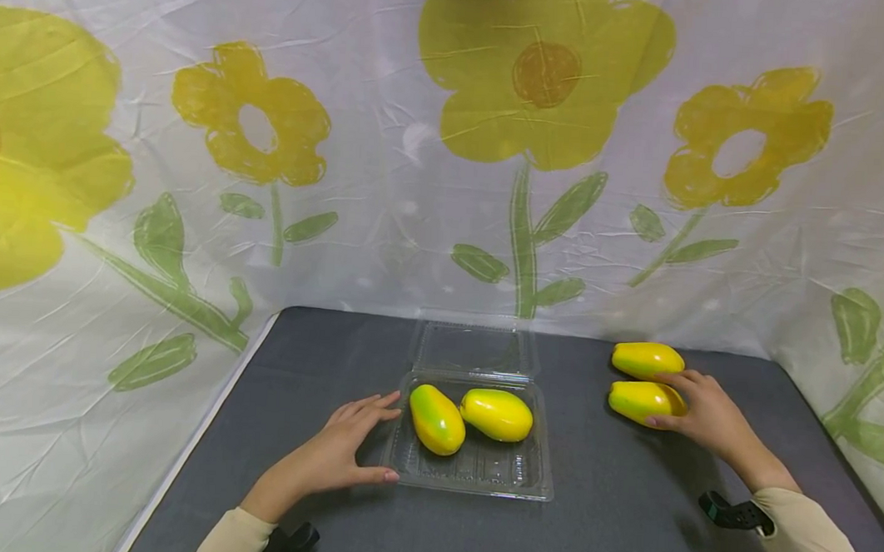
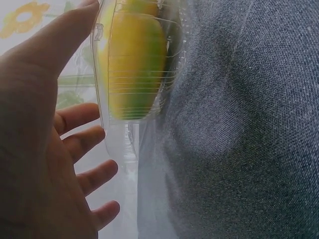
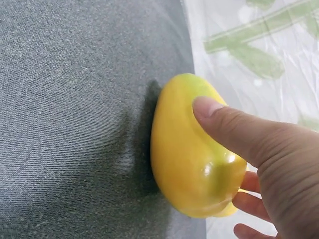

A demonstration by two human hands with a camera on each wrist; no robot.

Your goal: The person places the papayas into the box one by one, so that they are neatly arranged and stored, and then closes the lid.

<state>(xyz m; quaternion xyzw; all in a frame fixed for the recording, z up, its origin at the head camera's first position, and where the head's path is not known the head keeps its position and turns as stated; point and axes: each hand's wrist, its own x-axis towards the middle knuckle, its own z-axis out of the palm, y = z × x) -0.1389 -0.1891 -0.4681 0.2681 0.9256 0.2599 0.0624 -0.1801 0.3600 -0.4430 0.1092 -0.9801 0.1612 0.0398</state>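
Two yellow-green papayas (image 1: 437, 420) (image 1: 496, 415) lie in the base of a clear plastic clamshell box (image 1: 476, 478). My left hand (image 1: 339, 448) is at the box's left side, fingers spread and thumb near its front corner. The left wrist view shows that hand (image 2: 45, 124) beside the clear wall, with a papaya (image 2: 137, 64) behind it. To the right, my right hand (image 1: 708, 411) grips the nearer of two more papayas (image 1: 634, 400). Its thumb presses one side of this papaya (image 3: 184, 149), and its fingers are partly hidden behind the far side.
The other loose papaya (image 1: 643, 359) lies just behind the gripped one. The box's clear lid (image 1: 476, 349) is folded back toward the rear edge. A dark grey cloth (image 1: 588, 500) covers the table, with a white flower-print curtain (image 1: 385, 223) behind and at both sides.
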